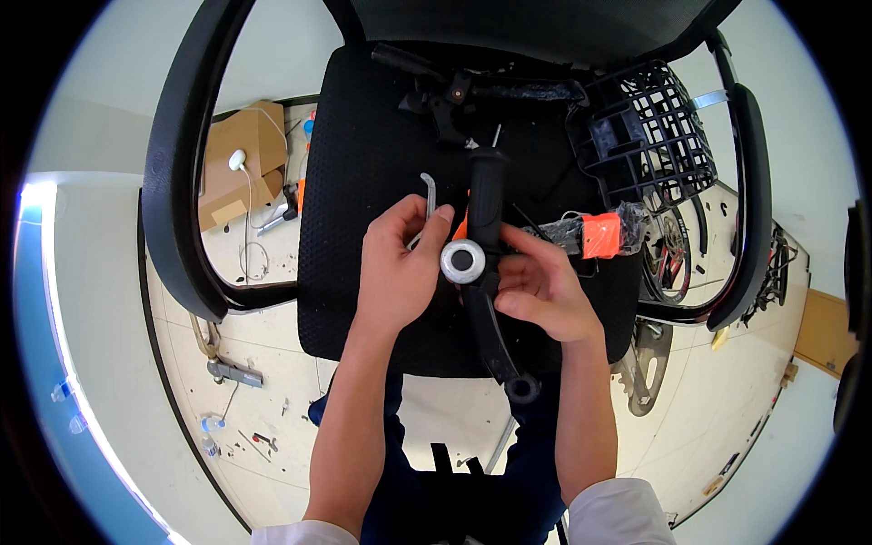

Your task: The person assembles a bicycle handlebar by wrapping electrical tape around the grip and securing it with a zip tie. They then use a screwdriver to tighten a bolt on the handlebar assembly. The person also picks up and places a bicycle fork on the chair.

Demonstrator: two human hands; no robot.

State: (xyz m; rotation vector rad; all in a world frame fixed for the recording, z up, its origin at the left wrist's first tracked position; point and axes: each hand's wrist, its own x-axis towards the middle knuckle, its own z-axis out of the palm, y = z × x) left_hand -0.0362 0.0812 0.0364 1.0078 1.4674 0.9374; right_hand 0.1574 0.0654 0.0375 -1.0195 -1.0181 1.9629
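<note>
My left hand (404,259) pinches a thin grey metal lever with a curled tip (430,191) between thumb and fingers, left of a black bicycle part. That part has an upright ribbed black grip (488,195), a silver round collar (461,261) with a dark centre, and a black arm (488,331) ending in an eye. From the right, my right hand (545,286) curls its fingers around the part below the grip; its fingertips are partly hidden behind it. A sliver of orange shows between the lever and the grip.
The work lies on a black chair seat (354,163) between two armrests. Toward the backrest rests a handlebar assembly (459,91), beside a black wire basket (649,136). An orange-labelled plastic packet (599,236) lies at right. On the floor are a cardboard box (259,150) and a hammer (236,372).
</note>
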